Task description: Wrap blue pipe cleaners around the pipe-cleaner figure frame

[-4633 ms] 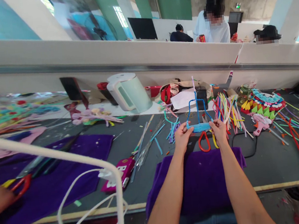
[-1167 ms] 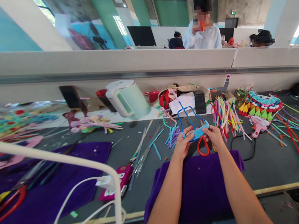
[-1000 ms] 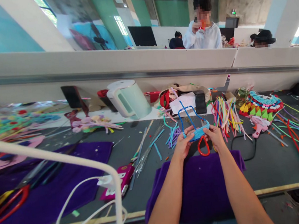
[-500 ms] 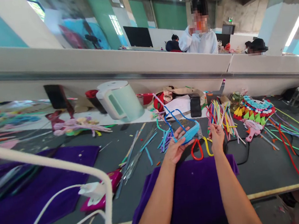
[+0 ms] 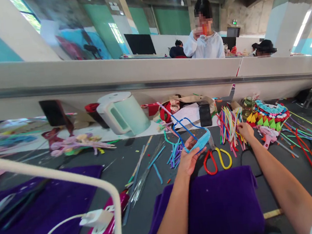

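Observation:
My left hand [image 5: 189,157] grips a light-blue fuzzy piece [image 5: 201,141] that has dark-blue pipe-cleaner loops rising from it. At the right edge of a bundle of multicoloured pipe cleaners [image 5: 229,126], my right hand [image 5: 246,130] has its fingers drawn together; what they hold, if anything, is too small to make out. Scissors with one red and one yellow handle [image 5: 225,158] lie between the hands, just in front of the blue piece. Close behind my left hand is a cluster of short blue and purple pipe cleaners [image 5: 175,155].
A folded purple cloth [image 5: 223,203] lies at the front. Behind stand a pale green kettle [image 5: 133,113] and a black phone [image 5: 205,115]. A pink glue gun [image 5: 268,135] is at right. A white metal tube [image 5: 67,173] crosses the left. Across the partition, a person stands.
My right hand has moved right, from in front of the coloured bundle to its right edge, uncovering the yellow scissor handle. My left hand still holds the blue piece. The view has shifted slightly.

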A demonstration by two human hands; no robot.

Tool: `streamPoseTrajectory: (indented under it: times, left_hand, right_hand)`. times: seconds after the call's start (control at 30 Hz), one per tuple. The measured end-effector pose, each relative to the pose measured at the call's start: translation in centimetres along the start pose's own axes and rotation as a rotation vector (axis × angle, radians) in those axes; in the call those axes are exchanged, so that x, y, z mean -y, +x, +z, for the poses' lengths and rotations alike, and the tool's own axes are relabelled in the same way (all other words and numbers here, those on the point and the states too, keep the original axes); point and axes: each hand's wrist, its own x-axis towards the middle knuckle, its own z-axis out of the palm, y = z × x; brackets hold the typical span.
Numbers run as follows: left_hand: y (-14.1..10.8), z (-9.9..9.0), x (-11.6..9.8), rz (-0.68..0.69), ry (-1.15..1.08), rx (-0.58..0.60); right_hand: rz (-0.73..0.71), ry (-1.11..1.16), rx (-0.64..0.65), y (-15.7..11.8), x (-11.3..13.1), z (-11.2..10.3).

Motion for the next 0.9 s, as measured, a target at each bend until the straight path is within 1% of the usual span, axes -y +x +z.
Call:
streamPoseTrajectory:
  times: [0.07, 0.17, 0.27, 0.33, 0.43, 0.5, 0.63, 0.8, 0.9]
  left_hand:
    - [0.0, 0.1, 0.0, 0.011, -0.003, -0.006]
    - [-0.1, 0.2, -0.1, -0.003, 0.004, 0.007]
    - [-0.2, 0.4, 0.0, -0.014, 0.001, 0.018]
    - [-0.2, 0.4, -0.1, -0.007, -0.006, 0.018]
    - [-0.2, 0.4, -0.1, 0.004, -0.008, 0.008]
    - [-0.2, 0.4, -0.1, 0.003, -0.009, 0.012]
    - [-0.3, 0.5, -0.2, -0.003, -0.013, 0.020]
    - [-0.3, 0.7, -0.3, 0.009, -0.004, 0.002]
    - [-0.3, 0.6, -0.2, 0.000, 0.005, -0.001]
  right_hand:
    - [-0.007, -0.051, 0.044, 0.4, 0.3, 0.5]
    - [-0.021, -0.112, 0.051, 1.0, 0.8, 1.2]
    - [0.007, -0.209, 0.063, 1.6, 1.4, 2.0]
    - [0.053, -0.206, 0.093, 2.0, 1.5, 2.3]
    - [0.127, -0.120, 0.120, 2.3, 1.5, 2.4]
    - [0.149, -0.076, 0.115, 2.4, 1.2, 2.1]
    - [0.135, 0.011, 0.061, 2.3, 0.6, 1.0]
    - [0.044, 0.112, -0.042, 1.6, 0.3, -0.9]
    - [-0.052, 0.238, -0.158, 0.8, 0.4, -2.2]
